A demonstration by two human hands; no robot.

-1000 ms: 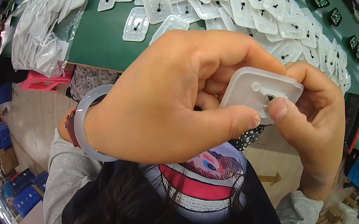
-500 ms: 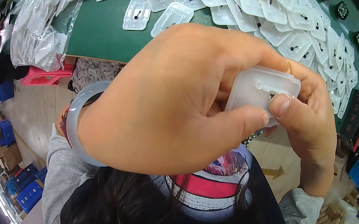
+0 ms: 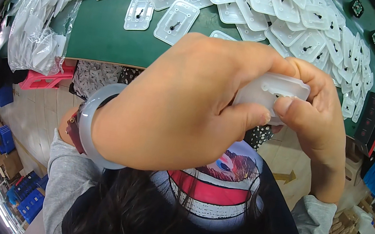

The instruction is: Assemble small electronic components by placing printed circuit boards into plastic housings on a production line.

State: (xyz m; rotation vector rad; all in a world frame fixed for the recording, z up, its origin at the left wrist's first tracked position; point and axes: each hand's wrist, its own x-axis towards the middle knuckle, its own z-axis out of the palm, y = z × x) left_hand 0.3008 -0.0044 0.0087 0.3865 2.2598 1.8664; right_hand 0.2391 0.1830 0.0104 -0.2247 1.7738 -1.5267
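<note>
Between my two hands I hold a small translucent white plastic cover (image 3: 261, 93), rectangular with rounded corners. My left hand (image 3: 189, 103) is curled around its left side, thumb on the near face. The right hand (image 3: 315, 119) grips the right side, its thumb pressing near the middle of the cover, where a small dark spot shows by the thumbnail. Fingers behind the cover are mostly hidden. Just beyond my hands, similar white covers (image 3: 176, 22) lie on the green table (image 3: 98, 36), many with a small black piece at the middle.
A large heap of these covers (image 3: 305, 45) spreads over the far and right table. At left lies a clear plastic bag (image 3: 36, 41) of white parts, above a pink stool (image 3: 45, 79). A black box (image 3: 370, 122) stands at the right edge. Other people are at both sides.
Both hands have shifted slightly left with the cover, which is tilted flatter. My left hand has lowered a little at the wrist.
</note>
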